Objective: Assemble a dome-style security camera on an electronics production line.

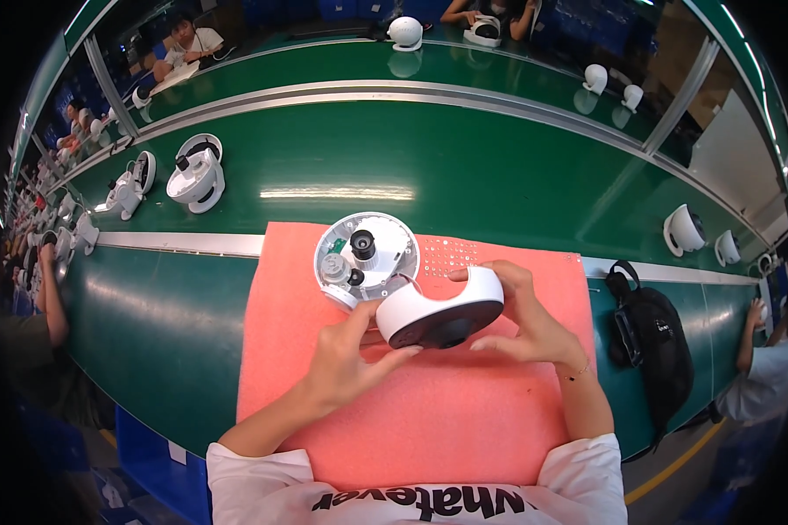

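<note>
Between my two hands is a white rounded camera cover [446, 311] with a dark front panel, tilted with that panel toward me. My left hand [348, 354] grips its left end, the thumb along the lower edge. My right hand [530, 319] is wrapped round the right end, fingers over the top and thumb below. Just beyond the cover lies the open white camera body [385, 276], its inside facing up, with a black lens [363, 246] and a green circuit board showing. Thin wires show between body and cover. Rows of small screws [449, 255] lie beside the body.
A pink foam mat [298, 420] covers the bench before me. On the right is a black bag [661, 350]. Open camera units [197, 175] stand at the far left, white cameras [685, 229] at the right. Other people sit at both sides and across the bench.
</note>
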Tool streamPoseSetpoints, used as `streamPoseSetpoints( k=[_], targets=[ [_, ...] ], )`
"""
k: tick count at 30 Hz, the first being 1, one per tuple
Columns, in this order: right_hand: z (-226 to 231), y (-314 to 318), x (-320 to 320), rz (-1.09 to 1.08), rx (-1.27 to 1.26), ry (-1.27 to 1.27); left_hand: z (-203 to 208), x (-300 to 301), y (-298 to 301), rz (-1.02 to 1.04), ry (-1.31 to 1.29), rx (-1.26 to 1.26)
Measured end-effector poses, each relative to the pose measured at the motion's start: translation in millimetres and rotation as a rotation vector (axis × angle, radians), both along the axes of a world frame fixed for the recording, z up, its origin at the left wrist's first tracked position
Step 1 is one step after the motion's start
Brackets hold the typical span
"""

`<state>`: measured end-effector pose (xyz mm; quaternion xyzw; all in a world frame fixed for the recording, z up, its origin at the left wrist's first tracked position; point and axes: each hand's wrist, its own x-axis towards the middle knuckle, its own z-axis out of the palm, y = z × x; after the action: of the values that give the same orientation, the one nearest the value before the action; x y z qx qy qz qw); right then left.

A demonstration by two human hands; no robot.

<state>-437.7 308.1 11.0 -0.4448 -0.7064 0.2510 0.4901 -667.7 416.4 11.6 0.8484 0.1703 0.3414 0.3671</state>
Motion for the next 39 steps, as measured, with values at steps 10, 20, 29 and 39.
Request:
streamPoseSetpoints(
  k=[10, 20, 29, 39],
  targets=[
    [34, -1, -38, -0.146, -0.456, 0.902, 33, -17, 16, 0.188, -0.199, 0.225],
    [43, -3, -64, -0.034, -0.605, 1.182, -21, -15, 27, 0.164, -0.278, -0.614],
    [75, -19, -99, 0.092, -0.635, 0.854, -19, -35, 76, -0.554, 0.004, -0.830],
    [79, -21, -44, 0.575, -0.274, 0.109, 28, -61, 51, -0.394, 0.313, -0.234]
  ],
)
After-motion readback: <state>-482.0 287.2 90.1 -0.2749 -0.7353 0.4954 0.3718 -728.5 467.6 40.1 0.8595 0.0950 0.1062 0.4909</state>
